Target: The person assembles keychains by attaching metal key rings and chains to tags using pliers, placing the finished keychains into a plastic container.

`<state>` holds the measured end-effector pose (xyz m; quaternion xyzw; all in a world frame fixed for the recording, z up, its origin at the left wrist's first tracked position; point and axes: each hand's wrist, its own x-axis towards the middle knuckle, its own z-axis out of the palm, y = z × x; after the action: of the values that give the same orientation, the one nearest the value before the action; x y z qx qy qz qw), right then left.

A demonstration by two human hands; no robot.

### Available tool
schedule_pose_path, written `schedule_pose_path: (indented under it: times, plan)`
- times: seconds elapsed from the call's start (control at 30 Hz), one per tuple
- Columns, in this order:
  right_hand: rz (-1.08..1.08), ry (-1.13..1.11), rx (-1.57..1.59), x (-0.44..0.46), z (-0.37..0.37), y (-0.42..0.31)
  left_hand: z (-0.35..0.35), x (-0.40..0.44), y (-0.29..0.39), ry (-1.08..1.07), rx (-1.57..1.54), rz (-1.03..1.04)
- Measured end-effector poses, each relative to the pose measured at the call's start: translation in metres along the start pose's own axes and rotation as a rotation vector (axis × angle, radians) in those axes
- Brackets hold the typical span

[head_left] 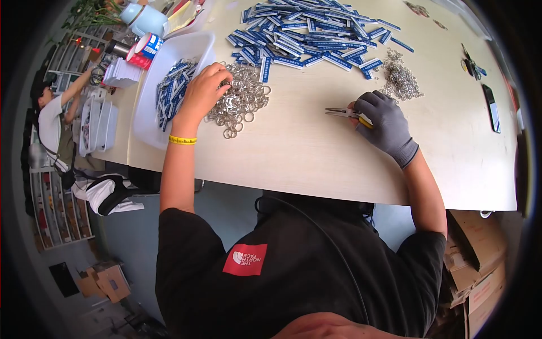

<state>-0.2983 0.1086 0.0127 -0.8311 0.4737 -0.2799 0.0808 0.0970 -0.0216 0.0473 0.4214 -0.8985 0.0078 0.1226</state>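
My bare left hand [206, 89], with a yellow band at the wrist, is over the left edge of a pile of metal rings [240, 101]. Its fingers are bent and touch or hover at the rings; whether they pinch one is hidden. In a grey glove, my right hand [384, 121] grips pliers [342, 112] with yellow handles, their jaws pointing left above the table. A heap of small metal parts [402, 79] lies beyond this hand. Blue-and-white strips [305, 34] are piled at the far middle.
Left of the rings stands a white bin [148, 110] with more blue strips. Behind it are a red-and-blue cup [148, 46] and a light blue jug [145, 20]. A phone [492, 108] and a dark tool [471, 63] lie at right. Another person [53, 118] stands far left.
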Motion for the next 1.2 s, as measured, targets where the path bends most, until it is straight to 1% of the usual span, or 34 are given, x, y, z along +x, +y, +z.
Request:
schedule_pose_path:
  times: [0.07,0.13,0.17,0.27,0.3,0.33,0.37,0.4,0.47,0.53,0.57,0.67,0.77,0.83,0.93,0.97,1.07,1.1,1.2]
  plan:
    - [0.002,-0.006,0.007,0.000,0.000,-0.001,0.001,0.001,-0.001,-0.009,0.001,0.009]
    - [0.018,-0.014,0.029,0.000,-0.002,-0.003,-0.007,0.006,0.003,-0.057,-0.166,-0.119]
    - [0.051,-0.023,0.110,0.001,-0.004,-0.004,-0.010,0.008,0.006,-0.083,-0.250,-0.181]
    - [0.194,-0.038,0.393,-0.001,-0.001,-0.008,0.001,0.013,0.010,0.103,-1.070,-0.145]
    - [0.250,-0.043,0.501,-0.001,0.003,-0.006,-0.007,0.017,0.026,0.109,-1.111,-0.290]
    - [0.305,-0.046,0.604,-0.002,0.006,-0.005,-0.007,0.020,0.038,0.087,-1.235,-0.307]
    - [0.410,-0.049,0.815,-0.005,0.013,-0.007,-0.005,0.024,0.048,0.063,-1.363,-0.322]
    - [0.438,-0.038,0.912,-0.006,0.015,-0.010,0.000,0.027,0.060,0.034,-1.495,-0.339]
    - [0.489,-0.015,1.102,-0.005,0.016,-0.016,0.014,0.034,0.086,-0.023,-1.562,-0.332]
    - [0.505,-0.045,1.071,-0.006,0.019,-0.012,0.029,0.043,0.107,-0.060,-1.638,-0.317]
    - [0.507,-0.065,1.060,-0.006,0.021,-0.009,0.037,0.047,0.114,-0.069,-1.630,-0.363]
    - [0.473,-0.006,1.092,-0.005,0.023,-0.003,0.049,0.055,0.128,-0.179,-1.892,-0.439]
    - [0.474,0.082,1.115,-0.004,0.028,0.002,0.052,0.056,0.139,-0.310,-2.119,-0.455]
    - [0.541,0.039,1.211,-0.003,0.021,-0.002,0.050,0.055,0.150,-0.385,-2.270,-0.457]
    - [0.589,0.003,1.307,-0.003,0.018,-0.009,0.052,0.053,0.165,-0.430,-2.309,-0.361]
    - [0.597,-0.006,1.331,-0.003,0.018,-0.011,0.052,0.051,0.169,-0.414,-2.280,-0.363]
    - [0.581,-0.042,1.321,-0.003,0.019,-0.013,0.055,0.046,0.180,-0.341,-2.064,-0.292]
    - [0.567,0.005,1.329,-0.003,0.023,-0.013,0.051,0.044,0.186,-0.310,-1.999,-0.323]
    - [0.574,0.021,1.339,-0.004,0.020,-0.012,0.045,0.038,0.188,-0.252,-1.856,-0.295]
